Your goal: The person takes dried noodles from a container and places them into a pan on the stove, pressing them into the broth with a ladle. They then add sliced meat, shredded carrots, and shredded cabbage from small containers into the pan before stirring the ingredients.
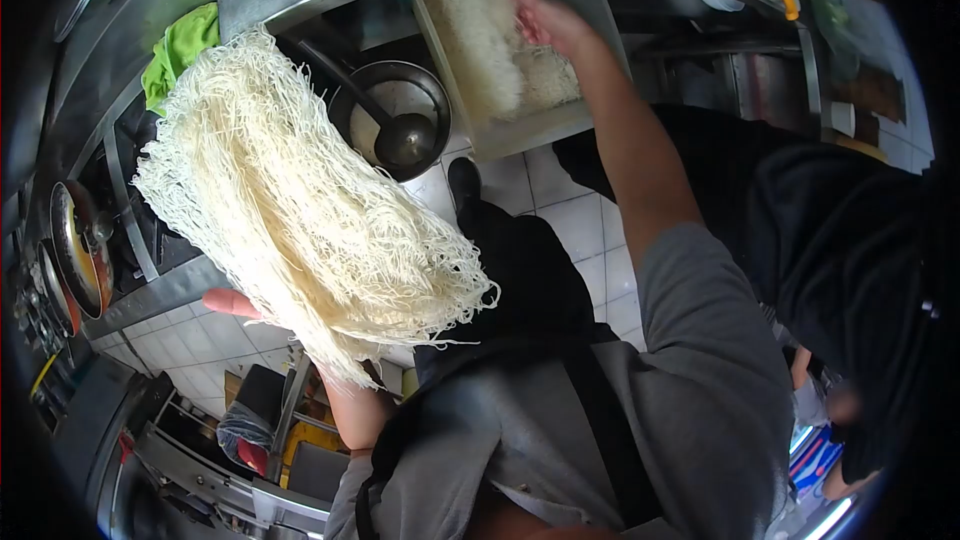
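A large sheaf of dried rice noodles [300,210], pale and tangled, rests on my left hand [235,304]. The thumb sticks out past the noodles' lower left edge, and the other fingers are hidden beneath them. Inside the pulled-out metal drawer [545,135], my right hand [540,22] has its fingers curled at the edge of a second bundle of rice noodles [488,50]. That bundle is slightly blurred and leans along the drawer's left side. Loose noodle bits [552,78] lie on the drawer bottom.
Left of the drawer is a dark pan [440,100] with a black ladle [405,140] in it. A green cloth [180,55] lies on the counter by the stove. Frying pans [80,250] stand at far left. Another person in black [840,230] is close at right.
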Tool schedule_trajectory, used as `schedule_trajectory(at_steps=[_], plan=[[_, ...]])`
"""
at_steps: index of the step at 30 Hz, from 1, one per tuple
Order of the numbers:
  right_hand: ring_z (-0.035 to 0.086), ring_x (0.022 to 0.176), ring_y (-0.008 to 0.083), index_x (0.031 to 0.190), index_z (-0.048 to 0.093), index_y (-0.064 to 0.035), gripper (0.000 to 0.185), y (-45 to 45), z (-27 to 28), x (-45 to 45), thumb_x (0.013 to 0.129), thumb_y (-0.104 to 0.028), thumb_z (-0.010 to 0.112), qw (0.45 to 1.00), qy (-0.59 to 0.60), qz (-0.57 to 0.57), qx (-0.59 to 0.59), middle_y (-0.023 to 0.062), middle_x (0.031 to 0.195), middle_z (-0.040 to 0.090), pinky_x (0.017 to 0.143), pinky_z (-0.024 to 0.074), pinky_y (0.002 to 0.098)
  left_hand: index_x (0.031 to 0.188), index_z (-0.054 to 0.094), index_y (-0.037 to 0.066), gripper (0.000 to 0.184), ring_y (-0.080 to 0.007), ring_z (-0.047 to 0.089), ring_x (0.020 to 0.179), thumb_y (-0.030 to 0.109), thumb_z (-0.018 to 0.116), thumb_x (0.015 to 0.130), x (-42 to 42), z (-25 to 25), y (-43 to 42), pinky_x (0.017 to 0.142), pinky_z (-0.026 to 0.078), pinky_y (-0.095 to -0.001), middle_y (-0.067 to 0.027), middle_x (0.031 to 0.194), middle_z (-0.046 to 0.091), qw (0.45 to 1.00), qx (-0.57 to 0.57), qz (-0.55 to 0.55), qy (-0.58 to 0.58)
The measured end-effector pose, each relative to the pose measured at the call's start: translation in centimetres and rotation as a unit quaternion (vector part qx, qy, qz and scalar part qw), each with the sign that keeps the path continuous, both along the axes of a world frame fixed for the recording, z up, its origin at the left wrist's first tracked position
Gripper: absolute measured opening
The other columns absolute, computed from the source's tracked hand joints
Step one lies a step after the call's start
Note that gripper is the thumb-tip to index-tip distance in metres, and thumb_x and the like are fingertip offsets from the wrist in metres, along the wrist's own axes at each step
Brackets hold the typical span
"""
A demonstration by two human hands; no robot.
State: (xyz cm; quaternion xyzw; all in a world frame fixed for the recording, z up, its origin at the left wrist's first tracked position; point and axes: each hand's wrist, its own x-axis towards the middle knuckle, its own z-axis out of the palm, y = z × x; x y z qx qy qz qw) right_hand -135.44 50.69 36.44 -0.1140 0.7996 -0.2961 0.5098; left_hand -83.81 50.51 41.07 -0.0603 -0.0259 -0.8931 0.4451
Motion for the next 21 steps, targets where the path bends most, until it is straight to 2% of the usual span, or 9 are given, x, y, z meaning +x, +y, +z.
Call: schedule_trajectory(at_steps=[2, 6, 9, 11, 12, 13, 15, 16, 21], plan=[[0.059, 0.081, 0.0080, 0.114, 0.065, -0.0104, 0.044, -1.4, 3.2, 2.1, 0.099, -0.051, 0.055, 0.989, -0.046, 0.055, -0.133, 0.0006, 0.099, 0.065, 0.067, 0.0458, 0.0255, 0.158, 0.028, 0.005, 0.109, -0.0344, 0.033, 0.147, 0.085, 0.044, 0.085, 0.0, -0.1, 0.2, 0.123, 0.022, -0.0507, -0.0134, 0.164, 0.028, 1.000, -0.002, -0.005, -0.005], [0.059, 0.075, 0.0095, 0.121, 0.065, -0.0106, 0.043, -3.7, 4.3, 2.8, 0.097, -0.046, 0.060, 0.985, 0.037, 0.146, -0.086, 0.0005, 0.100, 0.066, 0.062, 0.0465, 0.0267, 0.158, 0.028, 0.005, 0.109, -0.0343, 0.032, 0.147, 0.085, 0.044, 0.085, 0.3, -0.2, -0.1, 0.123, 0.021, -0.0506, -0.0131, 0.164, 0.028, 1.000, -0.003, -0.003, -0.009], [0.063, 0.084, 0.0103, 0.123, 0.066, -0.0101, 0.036, -1.4, 2.5, 2.1, 0.096, -0.034, 0.061, 0.977, 0.022, 0.147, -0.155, 0.0031, 0.110, 0.068, 0.066, 0.0494, 0.0268, 0.158, 0.028, 0.005, 0.109, -0.0342, 0.032, 0.147, 0.084, 0.044, 0.086, 0.7, -0.6, 0.0, 0.123, 0.021, -0.0505, -0.0130, 0.164, 0.027, 1.000, -0.003, 0.000, -0.010], [0.068, 0.096, 0.0180, 0.125, 0.067, -0.0092, 0.034, 0.8, -1.8, 0.1, 0.095, -0.024, 0.061, 0.976, 0.131, 0.165, -0.059, 0.0085, 0.122, 0.069, 0.075, 0.0542, 0.0329, 0.158, 0.028, 0.005, 0.108, -0.0341, 0.032, 0.147, 0.084, 0.044, 0.086, 1.1, -1.1, 0.0, 0.123, 0.021, -0.0504, -0.0129, 0.164, 0.027, 1.000, 0.003, 0.002, -0.008], [0.070, 0.097, 0.0225, 0.123, 0.068, -0.0093, 0.032, 2.0, -3.7, -0.5, 0.094, -0.020, 0.061, 0.928, 0.290, 0.227, 0.048, 0.0112, 0.121, 0.069, 0.077, 0.0550, 0.0354, 0.158, 0.027, 0.005, 0.108, -0.0339, 0.031, 0.148, 0.084, 0.044, 0.086, 1.5, -1.5, 0.1, 0.123, 0.020, -0.0502, -0.0126, 0.164, 0.026, 1.000, 0.004, 0.000, -0.008], [0.071, 0.099, 0.0270, 0.122, 0.069, -0.0094, 0.031, 3.4, -6.0, -1.2, 0.092, -0.016, 0.062, 0.842, 0.436, 0.280, 0.153, 0.0139, 0.120, 0.070, 0.079, 0.0557, 0.0379, 0.158, 0.027, 0.006, 0.108, -0.0337, 0.030, 0.148, 0.084, 0.044, 0.086, 2.0, -2.0, 0.1, 0.123, 0.019, -0.0499, -0.0123, 0.165, 0.026, 1.000, 0.005, -0.003, -0.008], [0.070, 0.104, 0.0313, 0.114, 0.071, -0.0078, 0.026, 6.5, -12.4, -4.4, 0.092, -0.017, 0.062, 0.925, 0.339, 0.097, 0.140, 0.0157, 0.117, 0.071, 0.080, 0.0558, 0.0423, 0.158, 0.026, 0.006, 0.108, -0.0333, 0.029, 0.149, 0.084, 0.044, 0.086, 2.5, -2.3, 0.1, 0.124, 0.018, -0.0494, -0.0117, 0.165, 0.024, 1.000, 0.004, -0.011, -0.009], [0.070, 0.104, 0.0313, 0.114, 0.071, -0.0078, 0.026, 6.0, -12.3, -4.3, 0.092, -0.017, 0.062, 0.925, 0.340, 0.098, 0.140, 0.0157, 0.117, 0.071, 0.080, 0.0558, 0.0423, 0.159, 0.026, 0.006, 0.108, -0.0332, 0.029, 0.149, 0.084, 0.043, 0.086, 2.4, -2.3, 0.1, 0.124, 0.018, -0.0492, -0.0116, 0.165, 0.024, 0.999, 0.016, 0.001, -0.030], [0.068, 0.110, 0.0261, 0.109, 0.067, -0.0032, 0.023, 4.2, -6.8, -0.7, 0.090, -0.016, 0.063, 0.989, 0.087, -0.116, 0.022, 0.0164, 0.110, 0.072, 0.079, 0.0562, 0.0433, 0.159, 0.026, 0.007, 0.107, -0.0329, 0.028, 0.149, 0.083, 0.044, 0.087, 2.2, -2.0, 0.0, 0.124, 0.016, -0.0491, -0.0113, 0.165, 0.025, 0.999, 0.032, -0.002, -0.027]])
